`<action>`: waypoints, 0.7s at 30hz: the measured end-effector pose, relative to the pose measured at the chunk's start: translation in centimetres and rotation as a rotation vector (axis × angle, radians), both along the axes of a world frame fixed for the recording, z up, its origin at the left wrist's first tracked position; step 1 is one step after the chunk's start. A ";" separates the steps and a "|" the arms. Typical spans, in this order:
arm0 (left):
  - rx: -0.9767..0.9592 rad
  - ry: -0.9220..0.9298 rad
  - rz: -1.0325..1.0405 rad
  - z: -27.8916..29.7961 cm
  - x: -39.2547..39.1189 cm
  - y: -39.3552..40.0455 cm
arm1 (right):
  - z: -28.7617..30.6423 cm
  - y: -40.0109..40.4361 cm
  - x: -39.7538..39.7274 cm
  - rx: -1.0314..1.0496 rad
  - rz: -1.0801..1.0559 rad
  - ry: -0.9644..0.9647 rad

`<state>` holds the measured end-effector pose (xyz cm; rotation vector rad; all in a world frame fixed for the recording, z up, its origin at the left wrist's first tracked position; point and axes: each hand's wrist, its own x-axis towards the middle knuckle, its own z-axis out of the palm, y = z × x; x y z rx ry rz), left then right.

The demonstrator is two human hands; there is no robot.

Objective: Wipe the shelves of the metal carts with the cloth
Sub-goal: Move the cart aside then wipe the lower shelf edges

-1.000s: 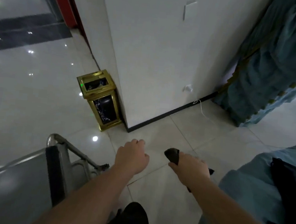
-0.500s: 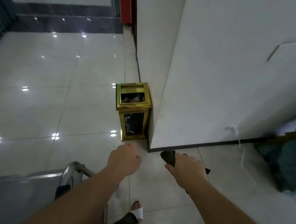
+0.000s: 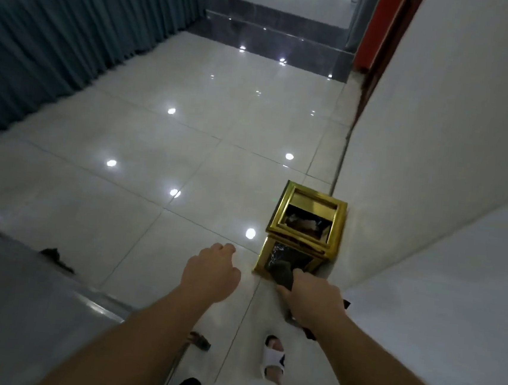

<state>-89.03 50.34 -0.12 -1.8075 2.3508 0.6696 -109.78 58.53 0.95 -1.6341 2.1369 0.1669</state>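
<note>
Glossy pale tile floor [image 3: 164, 140] takes up most of the view and lies open to the left of and beyond the gold bin [image 3: 304, 233], which serves as the landmark here. Right of the bin a white wall [image 3: 443, 142] rises, its corner edge running down to the floor just behind the bin, with a red door frame [image 3: 383, 28] farther back along the same wall. Far left of the bin a pleated teal curtain [image 3: 60, 34] borders the open floor, and beyond the bin a dark grey step [image 3: 270, 41] crosses the passage. Near left of the bin, at the lower edge, the metal cart [image 3: 18, 309] shows a flat grey shelf whose bright rim cuts diagonally toward the person. A foot in a white sandal [image 3: 273, 360] stands on the floor on the near side of the bin. The left hand [image 3: 212, 273] hangs in the air just left of the bin, fingers loosely curled and holding nothing. The right hand [image 3: 313, 300], directly in front of the bin's base, grips the dark cloth [image 3: 283, 276], which sticks out above the knuckles.
</note>
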 end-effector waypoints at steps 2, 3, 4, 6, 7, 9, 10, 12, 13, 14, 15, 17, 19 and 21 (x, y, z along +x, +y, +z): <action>-0.010 -0.011 0.108 0.5 -0.1 -1.8 | 0.6 -4.0 -1.2 -0.006 0.095 0.016; -0.011 -0.011 0.162 0.8 -0.1 -2.5 | 0.9 -6.0 -1.8 -0.015 0.136 0.037; -0.014 -0.011 0.212 1.0 0.0 -3.1 | 1.2 -7.9 -2.2 -0.025 0.173 0.057; -0.015 -0.008 0.303 1.2 0.4 -4.0 | 1.6 -11.7 -2.5 -0.034 0.245 0.090; -0.011 -0.001 0.352 1.1 0.7 -4.4 | 1.7 -13.4 -2.4 -0.030 0.275 0.098; 0.006 0.008 0.448 1.0 1.5 -5.1 | 1.7 -16.5 -1.6 -0.019 0.331 0.102; 0.017 0.005 0.488 0.9 1.9 -5.5 | 1.5 -17.9 -1.0 -0.013 0.365 0.099; 0.037 -0.012 0.550 0.5 2.9 -6.6 | 1.2 -20.5 0.6 -0.007 0.441 0.092; 0.050 -0.019 0.580 0.3 3.5 -7.3 | 0.9 -21.8 1.4 0.000 0.474 0.087; 0.062 -0.021 0.611 0.1 4.1 -8.2 | 0.6 -23.2 2.3 0.010 0.507 0.086; 0.072 -0.022 0.641 -0.1 4.8 -9.2 | 0.3 -24.6 3.3 0.017 0.540 0.093; 0.084 -0.033 0.686 -0.8 6.3 -11.6 | -0.4 -27.6 5.5 0.007 0.608 0.127; 0.090 -0.041 0.723 -1.6 8.2 -14.6 | -0.9 -31.0 7.9 -0.009 0.678 0.165; 0.107 -0.033 0.749 -2.2 10.2 -17.7 | -1.0 -34.5 10.4 -0.009 0.756 0.208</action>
